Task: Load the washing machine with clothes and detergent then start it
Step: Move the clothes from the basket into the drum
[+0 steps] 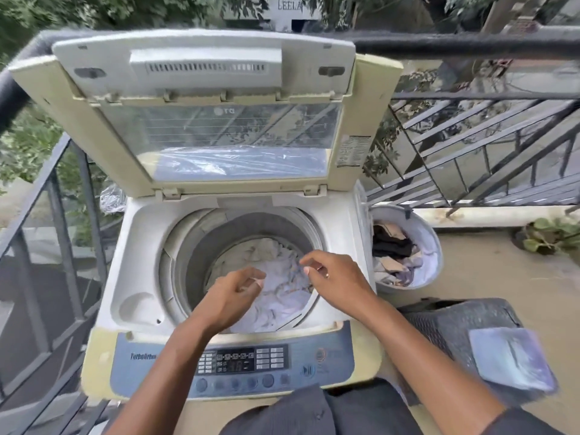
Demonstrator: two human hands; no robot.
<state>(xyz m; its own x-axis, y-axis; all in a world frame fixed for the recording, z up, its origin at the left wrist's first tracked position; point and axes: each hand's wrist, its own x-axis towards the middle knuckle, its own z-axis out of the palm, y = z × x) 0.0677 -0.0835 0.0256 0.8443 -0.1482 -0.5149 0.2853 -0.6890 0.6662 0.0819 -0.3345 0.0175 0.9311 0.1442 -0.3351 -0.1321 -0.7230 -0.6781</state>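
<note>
A top-loading washing machine [135, 233] stands in front of me with its lid [219, 127] raised upright. White and beige clothes [282, 277] lie in the drum. My left hand [233, 295] hovers over the drum's front left, fingers loosely curled, nothing held. Over the drum's right side my right hand [335, 276] has its fingers apart and holds nothing. The blue control panel [238, 362] at the front shows a lit display. A laundry basket [436, 249] with dark and light clothes stands to the right of the machine.
Black metal railings [470, 45] fence the balcony behind and to the left. A dark mesh stool [455, 321] carrying a shiny packet [511, 359] stands at the right. A potted plant [549, 237] sits on the floor at the far right.
</note>
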